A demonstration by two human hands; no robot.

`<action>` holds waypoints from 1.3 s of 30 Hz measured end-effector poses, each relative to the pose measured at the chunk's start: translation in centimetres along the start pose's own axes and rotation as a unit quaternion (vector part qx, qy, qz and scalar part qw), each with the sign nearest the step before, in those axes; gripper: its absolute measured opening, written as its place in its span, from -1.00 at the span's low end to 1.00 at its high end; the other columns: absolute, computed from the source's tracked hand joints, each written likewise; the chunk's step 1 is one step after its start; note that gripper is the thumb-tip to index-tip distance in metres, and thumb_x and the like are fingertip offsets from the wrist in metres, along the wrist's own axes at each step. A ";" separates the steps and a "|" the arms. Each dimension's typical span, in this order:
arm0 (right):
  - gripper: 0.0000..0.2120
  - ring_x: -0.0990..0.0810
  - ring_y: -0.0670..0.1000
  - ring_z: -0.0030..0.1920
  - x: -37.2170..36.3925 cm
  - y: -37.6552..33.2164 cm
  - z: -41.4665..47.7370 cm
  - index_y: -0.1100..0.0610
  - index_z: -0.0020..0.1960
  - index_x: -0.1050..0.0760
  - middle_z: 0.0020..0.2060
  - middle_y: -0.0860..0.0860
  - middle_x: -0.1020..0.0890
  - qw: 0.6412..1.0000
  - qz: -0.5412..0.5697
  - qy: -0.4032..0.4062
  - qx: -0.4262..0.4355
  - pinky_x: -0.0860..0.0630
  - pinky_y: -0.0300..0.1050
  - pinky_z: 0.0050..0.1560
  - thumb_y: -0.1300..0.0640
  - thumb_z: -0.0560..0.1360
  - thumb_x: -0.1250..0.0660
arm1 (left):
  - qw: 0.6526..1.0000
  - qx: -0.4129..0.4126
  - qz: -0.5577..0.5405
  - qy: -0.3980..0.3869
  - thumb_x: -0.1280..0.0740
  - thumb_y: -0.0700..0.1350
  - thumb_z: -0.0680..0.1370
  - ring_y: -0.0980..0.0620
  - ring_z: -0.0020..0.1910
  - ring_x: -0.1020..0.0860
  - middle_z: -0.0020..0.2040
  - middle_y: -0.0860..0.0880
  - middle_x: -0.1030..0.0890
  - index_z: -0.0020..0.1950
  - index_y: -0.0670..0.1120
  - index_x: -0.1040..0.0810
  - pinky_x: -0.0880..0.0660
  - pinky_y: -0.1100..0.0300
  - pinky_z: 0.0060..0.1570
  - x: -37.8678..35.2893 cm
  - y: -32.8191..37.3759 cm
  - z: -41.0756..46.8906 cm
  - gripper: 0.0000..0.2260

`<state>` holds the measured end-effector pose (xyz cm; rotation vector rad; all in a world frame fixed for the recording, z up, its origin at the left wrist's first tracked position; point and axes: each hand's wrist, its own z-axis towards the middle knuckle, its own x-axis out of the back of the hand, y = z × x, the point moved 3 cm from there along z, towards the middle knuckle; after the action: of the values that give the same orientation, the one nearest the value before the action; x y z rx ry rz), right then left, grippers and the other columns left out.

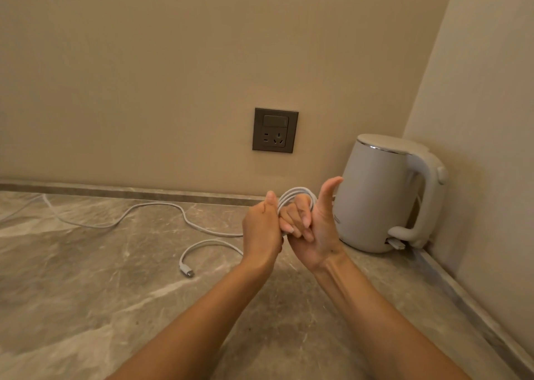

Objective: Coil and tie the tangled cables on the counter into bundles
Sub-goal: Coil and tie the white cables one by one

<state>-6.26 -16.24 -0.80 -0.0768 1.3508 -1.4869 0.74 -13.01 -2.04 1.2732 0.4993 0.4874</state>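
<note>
A white cable [150,204] trails loosely across the marble counter [86,293] from the far left toward my hands. Its plug end [186,272] lies on the counter, left of my left wrist. Several loops of the same cable form a small coil [297,192] that arches above my two hands. My left hand [261,230] grips the coil's near side, thumb on top. My right hand [313,229] has its fingers curled round the coil's other side, with the thumb raised. Both hands are held above the counter, just left of the kettle.
A white electric kettle [384,194] stands in the right corner, close to my right hand. A dark wall socket with a switch [275,130] sits on the back wall above the counter. A side wall [491,119] closes off the right.
</note>
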 end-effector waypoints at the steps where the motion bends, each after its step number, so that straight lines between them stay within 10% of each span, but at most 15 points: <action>1: -0.35 -0.30 -0.11 -0.65 0.0 0.0 0.0 0.11 -0.66 -0.30 -0.77 -0.05 -0.23 1.000 -0.006 -0.001 0.001 -0.47 -0.27 -0.43 -0.46 0.04 -0.40 | 1.000 -0.014 0.004 0.007 -0.08 0.00 0.64 0.06 -0.60 -0.28 -0.67 0.06 -0.34 -0.61 -0.05 -0.31 -0.20 0.17 -0.48 0.1 0.0 0.1 -0.42; 10: -0.28 -0.43 0.02 -0.44 -0.6 -0.9 0.5 0.20 -0.60 -0.39 -0.69 0.07 -0.30 0.990 0.036 0.060 -0.125 -0.47 -0.13 -0.06 -0.24 0.55 0.01 | 0.971 -0.166 0.169 0.010 -0.13 -0.12 0.63 0.16 -0.59 -0.36 -0.57 0.05 -0.41 -0.53 -0.04 -0.37 -0.25 0.23 -0.41 2.2 2.8 1.5 -0.52; 20: -0.52 -0.34 -0.04 -0.46 -0.6 -1.8 0.4 0.30 -0.18 -0.50 -0.46 0.07 -0.37 0.974 -0.027 0.059 -0.216 -0.48 -0.17 -0.20 -0.03 0.62 -0.01 | 0.835 -0.410 0.366 -0.026 -0.23 -0.15 0.56 0.15 -0.59 -0.16 -0.54 0.05 -0.27 -0.44 -0.07 -0.35 -0.15 0.29 -0.40 3.9 5.3 2.1 -0.65; 39: -0.66 -0.27 -0.16 -0.48 -0.3 -0.5 1.5 0.19 -0.30 -0.40 -0.47 -0.02 -0.33 0.961 -0.255 0.094 -0.054 -0.24 -0.26 -0.29 0.21 0.63 -0.08 | 0.839 -0.311 0.444 0.043 -0.16 -0.05 0.61 0.02 -0.33 -0.37 -0.24 -0.04 -0.39 -0.13 -0.17 -0.54 -0.21 0.23 -0.38 4.2 5.7 2.3 -0.73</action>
<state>-5.50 -17.17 0.29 -0.3861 1.6485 -1.8807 5.09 -11.00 3.67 0.7751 -0.2318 1.3710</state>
